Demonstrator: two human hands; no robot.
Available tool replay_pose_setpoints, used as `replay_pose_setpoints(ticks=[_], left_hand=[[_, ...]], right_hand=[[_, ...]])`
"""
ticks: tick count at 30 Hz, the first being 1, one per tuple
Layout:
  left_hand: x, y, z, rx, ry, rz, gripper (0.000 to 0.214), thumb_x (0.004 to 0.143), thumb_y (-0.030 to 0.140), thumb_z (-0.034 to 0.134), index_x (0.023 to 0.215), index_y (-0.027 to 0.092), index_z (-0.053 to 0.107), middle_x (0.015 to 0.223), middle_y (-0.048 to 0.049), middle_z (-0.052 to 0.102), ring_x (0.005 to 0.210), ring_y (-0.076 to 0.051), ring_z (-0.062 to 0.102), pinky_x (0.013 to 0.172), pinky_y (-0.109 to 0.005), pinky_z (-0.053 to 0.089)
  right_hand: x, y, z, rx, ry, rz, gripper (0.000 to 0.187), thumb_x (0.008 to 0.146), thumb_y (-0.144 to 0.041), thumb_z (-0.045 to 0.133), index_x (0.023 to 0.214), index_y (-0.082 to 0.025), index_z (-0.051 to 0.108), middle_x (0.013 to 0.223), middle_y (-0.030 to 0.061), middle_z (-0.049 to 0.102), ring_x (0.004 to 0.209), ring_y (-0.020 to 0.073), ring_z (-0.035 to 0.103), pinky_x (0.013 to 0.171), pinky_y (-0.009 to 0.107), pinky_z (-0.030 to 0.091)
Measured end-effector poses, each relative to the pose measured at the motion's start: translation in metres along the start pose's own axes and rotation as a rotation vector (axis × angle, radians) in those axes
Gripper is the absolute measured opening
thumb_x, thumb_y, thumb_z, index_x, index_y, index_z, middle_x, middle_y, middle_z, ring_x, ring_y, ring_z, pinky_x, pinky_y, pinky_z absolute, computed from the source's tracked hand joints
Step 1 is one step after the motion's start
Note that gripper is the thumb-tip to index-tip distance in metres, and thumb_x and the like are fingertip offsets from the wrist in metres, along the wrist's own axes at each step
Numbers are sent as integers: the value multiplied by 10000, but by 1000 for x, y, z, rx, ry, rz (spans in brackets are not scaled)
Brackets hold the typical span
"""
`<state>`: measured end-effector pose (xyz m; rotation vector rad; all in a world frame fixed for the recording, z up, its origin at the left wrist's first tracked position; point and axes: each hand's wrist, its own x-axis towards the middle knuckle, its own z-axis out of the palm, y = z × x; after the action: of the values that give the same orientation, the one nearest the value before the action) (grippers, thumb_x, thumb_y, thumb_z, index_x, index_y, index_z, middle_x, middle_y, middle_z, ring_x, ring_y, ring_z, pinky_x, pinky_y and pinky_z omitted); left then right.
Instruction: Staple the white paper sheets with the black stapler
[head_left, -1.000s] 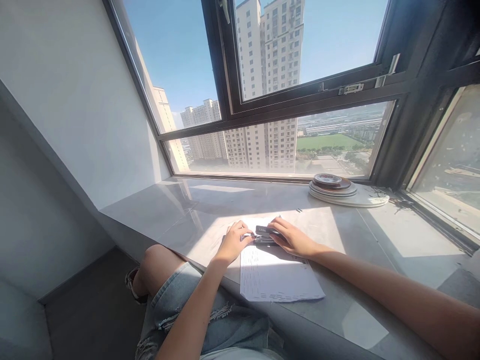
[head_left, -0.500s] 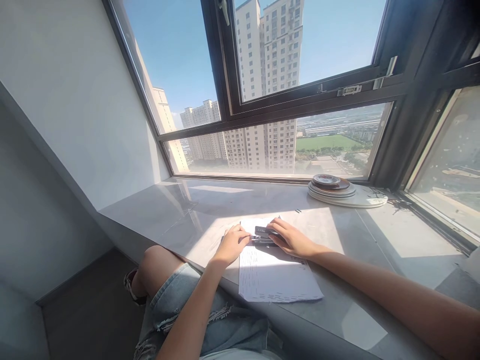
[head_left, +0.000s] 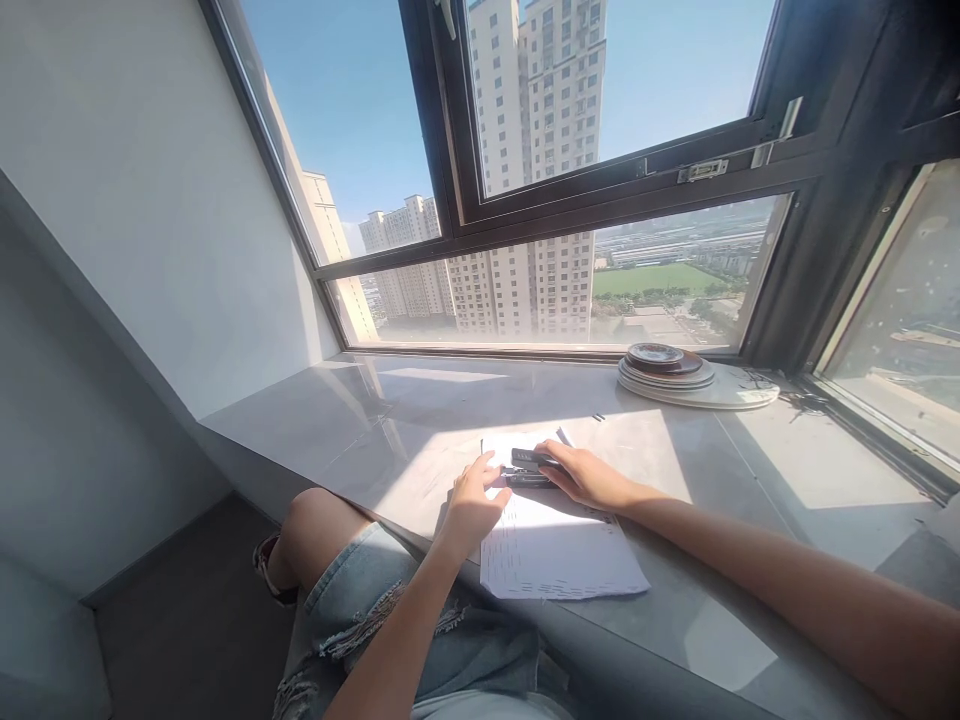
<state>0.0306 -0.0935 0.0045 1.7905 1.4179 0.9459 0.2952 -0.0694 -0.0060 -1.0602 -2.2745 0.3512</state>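
A black stapler rests on a stack of white paper, with its top arm raised from its base. My right hand is closed around the stapler's right end. At the stapler's left end, my left hand has its thumb and fingers apart near the front of the base. Whether those fingertips touch the stapler I cannot tell. Rows of short dark marks, looking like staples, run along the paper's left and near edges.
Two small dark strips lie beyond the paper on the stone windowsill. Stacked plates stand at the back right on a pale round board. The window frame rises behind, and my knee is below the sill's front edge.
My left thumb and fingers have spread apart and the hand has shifted slightly toward me. My right hand keeps hold of the stapler, nearly still.
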Motion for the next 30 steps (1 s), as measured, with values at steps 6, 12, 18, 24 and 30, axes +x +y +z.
replay_pose_setpoints(ticks=[6, 12, 18, 24, 30], left_hand=[[2, 9, 14, 45, -152, 34, 781, 871, 144, 689, 1600, 274, 441, 1456, -136, 699, 1540, -338, 480, 1266, -550, 381], [34, -21, -20, 239, -128, 210, 502, 1049, 246, 498, 1551, 258, 493, 1519, -138, 654, 1520, -315, 509, 1286, -561, 367], [45, -38, -22, 652, -53, 93, 510, 1115, 328, 348, 1560, 167, 537, 1728, -189, 399, 1639, -382, 306, 1334, -662, 188], [37, -31, -23, 585, -248, 285, 527, 1117, 496, 437, 1628, 381, 494, 1795, -41, 298, 1671, -333, 239, 1346, -671, 136], [39, -38, -26, 569, -212, 291, 467, 1089, 401, 509, 1536, 323, 619, 1730, -72, 427, 1623, -313, 344, 1370, -604, 150]], right_hand=[[0, 4, 3, -30, 12, 27, 258, 1109, -413, 445, 1288, -252, 540, 1196, 132, 747, 919, 260, 735, 799, 399, 565], [1, 1, 2, -36, 34, 4, 294, 1093, -410, 522, 1339, -256, 569, 1155, 119, 785, 902, 276, 770, 788, 410, 585], [-1, 3, -3, -27, 26, -6, 326, 1068, -415, 584, 1362, -275, 572, 1164, 109, 794, 928, 265, 780, 790, 381, 596], [-1, 3, 0, -35, 55, -51, 483, 1012, -398, 661, 1461, -244, 571, 1391, 149, 738, 1148, 296, 766, 956, 447, 611], [-4, 15, -10, -145, 437, 74, 344, 883, -333, 662, 1207, -223, 700, 1126, 120, 805, 976, 300, 767, 865, 432, 598]])
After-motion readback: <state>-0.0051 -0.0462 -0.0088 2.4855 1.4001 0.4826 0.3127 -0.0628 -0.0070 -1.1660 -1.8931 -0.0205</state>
